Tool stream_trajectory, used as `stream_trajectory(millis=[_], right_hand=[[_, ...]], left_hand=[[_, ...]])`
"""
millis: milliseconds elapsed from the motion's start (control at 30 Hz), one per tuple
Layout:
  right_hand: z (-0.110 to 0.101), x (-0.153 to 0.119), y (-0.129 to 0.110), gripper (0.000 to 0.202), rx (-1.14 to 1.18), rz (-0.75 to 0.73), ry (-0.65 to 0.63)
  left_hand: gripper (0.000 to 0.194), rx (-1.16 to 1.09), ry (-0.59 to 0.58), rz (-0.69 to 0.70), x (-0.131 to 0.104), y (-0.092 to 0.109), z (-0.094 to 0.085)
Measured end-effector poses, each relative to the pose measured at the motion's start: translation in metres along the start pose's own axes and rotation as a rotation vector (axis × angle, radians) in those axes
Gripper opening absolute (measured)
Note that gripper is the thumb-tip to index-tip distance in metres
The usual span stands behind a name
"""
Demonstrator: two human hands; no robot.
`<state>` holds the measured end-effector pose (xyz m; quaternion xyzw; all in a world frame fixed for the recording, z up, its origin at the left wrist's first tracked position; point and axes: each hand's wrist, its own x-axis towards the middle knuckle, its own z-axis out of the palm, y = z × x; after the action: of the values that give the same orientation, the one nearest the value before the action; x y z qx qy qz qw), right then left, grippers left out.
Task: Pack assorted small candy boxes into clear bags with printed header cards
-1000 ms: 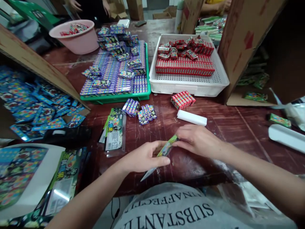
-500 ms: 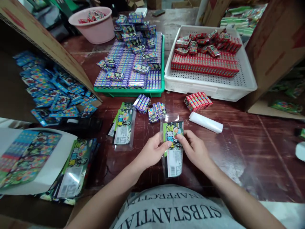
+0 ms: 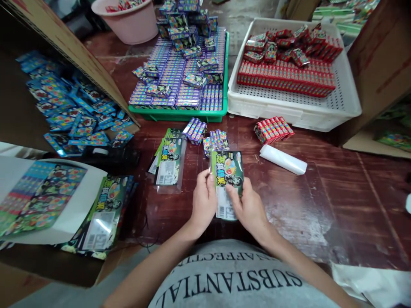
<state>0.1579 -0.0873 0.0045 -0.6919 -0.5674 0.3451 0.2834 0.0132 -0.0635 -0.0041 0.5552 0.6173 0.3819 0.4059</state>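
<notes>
A black and green printed packet (image 3: 228, 171) in clear plastic is held upright between my two hands, low over the table. My left hand (image 3: 205, 201) grips its left edge. My right hand (image 3: 248, 203) pinches the right side, thumb across the front. Just beyond the packet lie small purple boxes (image 3: 215, 141), partly covered by its top, with another purple group (image 3: 195, 130) beside them. Similar packets (image 3: 170, 160) overlap on the table to the left. A block of red boxes (image 3: 274, 129) and a white roll (image 3: 283, 159) lie to the right.
Behind stand a green tray (image 3: 180, 114) of purple boxes, a white tray (image 3: 289, 113) of red boxes and a pink tub (image 3: 133, 25). Left are a carton (image 3: 96, 64) with blue packs and a stack of printed packets (image 3: 104, 214). Another carton (image 3: 382, 77) stands right.
The packet has been drawn slightly left and tilted up, and my left fingers have moved to its edge. The whole view has shifted a little.
</notes>
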Motion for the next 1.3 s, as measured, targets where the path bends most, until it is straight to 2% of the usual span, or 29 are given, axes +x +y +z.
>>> stream_trajectory(millis=[100,167,267,367,433,533,633,700,833,1000,1167,1300], right_hand=[[0.003,-0.004,0.002,0.040,-0.037,0.019,0.008],[0.004,-0.002,0.006,0.039,-0.025,0.021,0.036],[0.002,0.002,0.009,0.037,0.037,0.000,-0.006],[-0.002,0.001,0.006,0.034,0.041,-0.045,-0.144],[-0.006,-0.001,0.002,0.035,0.036,-0.069,-0.185],[-0.009,0.002,-0.004,0.040,0.176,-0.063,-0.056],[-0.011,0.013,-0.004,0.042,0.295,-0.041,0.099],[-0.011,0.018,-0.002,0.041,0.279,-0.037,0.150],[-0.011,0.012,-0.001,0.038,0.297,-0.093,0.211],[-0.006,0.000,-0.007,0.043,0.432,-0.222,0.069],[0.005,0.004,-0.006,0.045,0.389,-0.175,0.079],[-0.002,0.005,-0.001,0.037,0.285,-0.166,-0.040]], left_hand=[[0.040,-0.159,-0.154,-0.058,-0.005,-0.003,-0.002],[0.044,-0.265,-0.204,-0.081,-0.010,-0.005,-0.002],[0.039,-0.376,-0.136,-0.142,-0.008,-0.005,-0.003],[0.041,-0.523,-0.067,-0.226,0.008,0.001,-0.002],[0.045,-0.564,-0.059,-0.211,0.020,0.006,0.000],[0.041,-0.497,-0.088,-0.090,0.025,0.008,0.007],[0.036,-0.420,-0.085,0.013,0.016,0.007,0.015],[0.037,-0.428,-0.086,0.040,0.009,0.007,0.018],[0.042,-0.549,-0.219,0.047,0.005,0.015,0.019],[0.036,-0.644,-0.129,0.011,0.012,0.023,0.013],[0.038,-0.534,-0.208,-0.005,0.010,0.025,0.013],[0.036,-0.625,-0.080,-0.137,0.013,0.022,0.016]])
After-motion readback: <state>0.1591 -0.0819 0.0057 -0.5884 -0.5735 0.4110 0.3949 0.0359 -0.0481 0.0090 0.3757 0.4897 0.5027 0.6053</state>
